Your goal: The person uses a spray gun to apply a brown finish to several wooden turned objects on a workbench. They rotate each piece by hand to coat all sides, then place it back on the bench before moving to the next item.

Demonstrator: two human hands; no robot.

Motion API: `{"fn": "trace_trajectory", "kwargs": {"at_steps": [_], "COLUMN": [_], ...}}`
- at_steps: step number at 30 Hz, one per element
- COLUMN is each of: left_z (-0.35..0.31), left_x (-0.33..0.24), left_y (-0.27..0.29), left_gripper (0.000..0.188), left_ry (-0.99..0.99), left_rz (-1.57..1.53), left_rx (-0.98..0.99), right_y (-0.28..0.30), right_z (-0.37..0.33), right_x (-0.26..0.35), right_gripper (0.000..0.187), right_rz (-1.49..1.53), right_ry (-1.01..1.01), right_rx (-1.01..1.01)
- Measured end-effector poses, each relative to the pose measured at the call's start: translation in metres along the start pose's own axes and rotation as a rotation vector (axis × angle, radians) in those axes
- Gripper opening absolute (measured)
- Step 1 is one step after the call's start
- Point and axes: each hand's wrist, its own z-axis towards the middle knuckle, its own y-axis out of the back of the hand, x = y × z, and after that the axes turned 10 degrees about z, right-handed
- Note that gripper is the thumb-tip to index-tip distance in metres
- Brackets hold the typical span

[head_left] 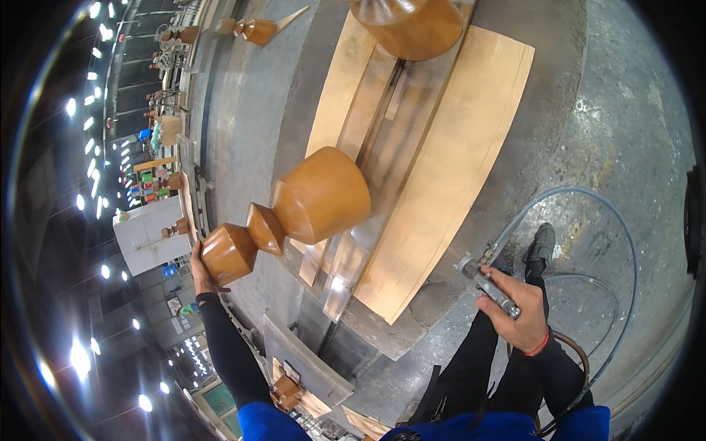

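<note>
A glossy orange-brown turned wooden pedestal (pixel 321 192), wide at one end with a narrow faceted neck, is tilted across the middle of the view. My left hand (pixel 204 275) grips its smaller end, with the arm stretched out to the left. Whether the wide end touches the rail behind it, I cannot tell. At the right, my right hand (pixel 525 317) is closed round a metal spray gun (pixel 497 291). A grey hose (pixel 634 257) loops from the gun down past my right forearm. The gun is apart from the pedestal, its head turned toward the upper left.
A second wooden pedestal (pixel 418 28) stands at the top on a long rail track (pixel 401 176). Flat brown boards (pixel 460 165) flank the track. Another wooden piece (pixel 257 31) is at the upper left. My shoe (pixel 541 242) is on the grey floor (pixel 625 140).
</note>
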Motion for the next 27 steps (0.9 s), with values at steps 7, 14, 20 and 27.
{"fn": "trace_trajectory", "kwargs": {"at_steps": [7,14,20,27], "left_z": [0.061,0.08,0.108,0.078], "left_x": [0.009,0.014,0.017,0.019], "left_y": [0.016,0.018,0.025,0.016], "left_gripper": [0.098,0.09,0.099,0.08], "left_ry": [0.085,0.096,0.005,-0.412], "left_rz": [0.099,0.091,0.047,-0.062], "left_rx": [0.084,0.044,0.247,0.238], "right_y": [-0.018,-0.029,-0.045,-0.035], "right_z": [-0.024,-0.012,-0.035,-0.044], "right_x": [0.013,-0.029,0.002,-0.051], "right_gripper": [0.059,0.058,0.06,0.049], "right_rz": [0.243,-0.068,0.237,-0.012], "right_ry": [0.202,0.012,0.124,-0.282], "right_rx": [0.308,-0.065,0.349,0.038]}}
